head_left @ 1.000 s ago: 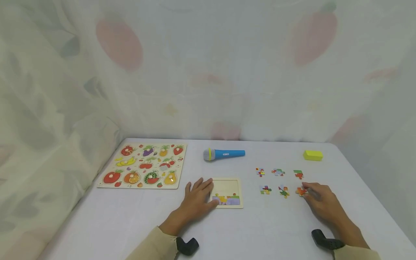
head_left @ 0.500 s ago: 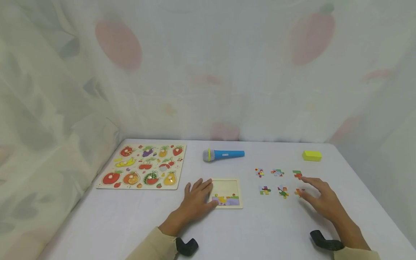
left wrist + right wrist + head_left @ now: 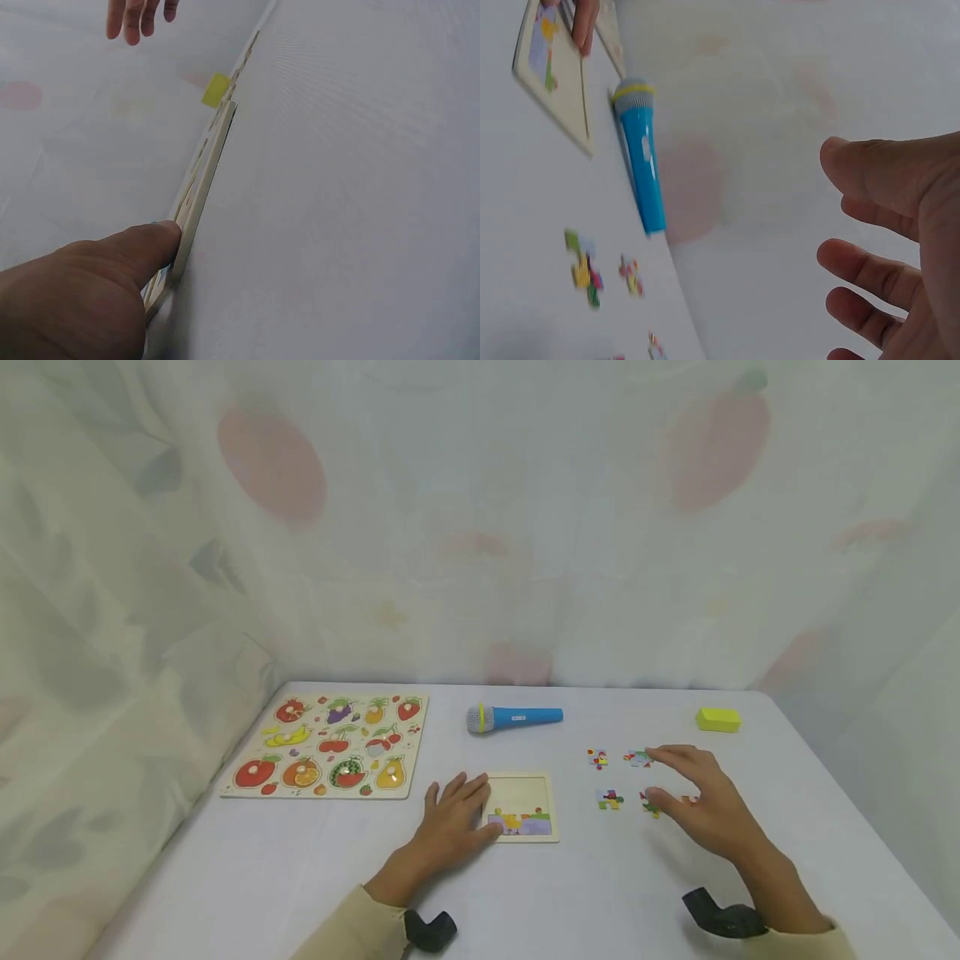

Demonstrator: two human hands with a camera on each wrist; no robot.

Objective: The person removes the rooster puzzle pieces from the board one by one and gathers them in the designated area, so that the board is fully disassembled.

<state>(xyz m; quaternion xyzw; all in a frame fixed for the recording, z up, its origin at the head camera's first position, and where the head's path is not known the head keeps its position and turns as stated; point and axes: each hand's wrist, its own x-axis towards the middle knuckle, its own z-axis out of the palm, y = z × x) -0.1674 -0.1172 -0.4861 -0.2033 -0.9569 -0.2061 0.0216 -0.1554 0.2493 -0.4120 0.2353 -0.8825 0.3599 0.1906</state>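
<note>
My left hand (image 3: 452,831) rests on the left edge of a small wooden puzzle board (image 3: 522,792), its fingers extended; in the left wrist view the thumb (image 3: 154,244) touches the rim. Joined pieces (image 3: 525,824) fill the board's bottom row. Over the loose jigsaw pieces at the right hovers my right hand (image 3: 708,802), thumb and fingers spread apart, holding nothing. Nearest its fingertips are a pale blue piece (image 3: 637,759) and a green-and-red piece (image 3: 649,806). An orange piece (image 3: 688,798) is partly covered by the hand. Two others (image 3: 597,759) (image 3: 610,799) lie further left.
A fruit peg puzzle (image 3: 322,764) lies at the left of the white table. Behind the small board is a blue toy microphone (image 3: 525,717). A yellow block (image 3: 717,720) sits at the back right, before a hanging patterned cloth.
My right hand has let go of the orange piece at the right, lifted and shifted left over the other pieces. The left hand stays on the board.
</note>
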